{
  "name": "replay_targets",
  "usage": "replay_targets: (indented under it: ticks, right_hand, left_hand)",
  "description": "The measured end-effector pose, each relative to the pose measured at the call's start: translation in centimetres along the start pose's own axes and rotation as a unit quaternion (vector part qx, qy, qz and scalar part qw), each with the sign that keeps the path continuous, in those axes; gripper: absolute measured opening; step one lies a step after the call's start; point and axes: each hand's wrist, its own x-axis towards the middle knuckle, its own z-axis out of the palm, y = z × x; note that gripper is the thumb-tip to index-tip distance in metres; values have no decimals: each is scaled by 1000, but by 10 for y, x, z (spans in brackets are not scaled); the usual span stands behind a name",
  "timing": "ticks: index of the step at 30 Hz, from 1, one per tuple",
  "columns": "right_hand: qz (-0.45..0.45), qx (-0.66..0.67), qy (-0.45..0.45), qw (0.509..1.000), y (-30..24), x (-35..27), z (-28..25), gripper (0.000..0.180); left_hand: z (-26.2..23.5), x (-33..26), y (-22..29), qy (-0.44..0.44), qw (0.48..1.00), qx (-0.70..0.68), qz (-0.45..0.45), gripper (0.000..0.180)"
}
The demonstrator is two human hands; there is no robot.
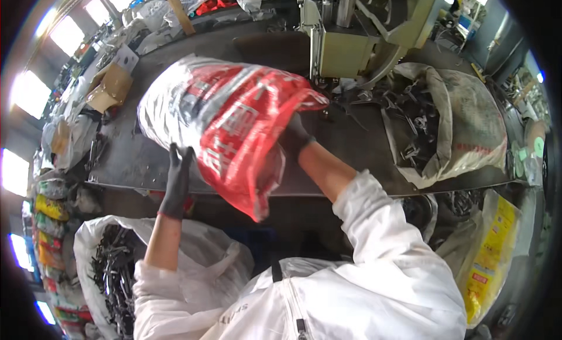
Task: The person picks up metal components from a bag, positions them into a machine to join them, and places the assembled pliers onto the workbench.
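A big red and white woven sack [222, 117] is lifted and tilted over the dark metal worktable [129, 158], its mouth toward the right. My left hand [177, 179], in a dark glove, grips the sack's lower left side. My right hand [295, 135], also in a dark glove, holds the sack's right side just under its open end. Small dark metal parts [363, 103] lie on the table just right of the sack's mouth.
A pale green machine [351, 35] stands at the table's back. An open grey sack of dark metal parts [436, 126] lies on the right. A white sack of similar parts [111, 264] sits on the floor lower left, a yellow sack [489, 258] lower right. Cardboard boxes [111, 85] sit far left.
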Motion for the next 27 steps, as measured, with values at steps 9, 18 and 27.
replay_targets:
  ticks: [9,18,27]
  right_hand:
    - [-116,-411,-21,904,87,258,-34,53]
    - [0,-573,-150,806,125,327,-44,53]
    - [280,193,-37,940,78,243,-173,37]
  left_hand:
    - [59,345,-36,19,950,-284,130,75]
    - [59,465,-35,16,951,-290,104,79]
    - [192,203,-99,146,950,-273,40,76]
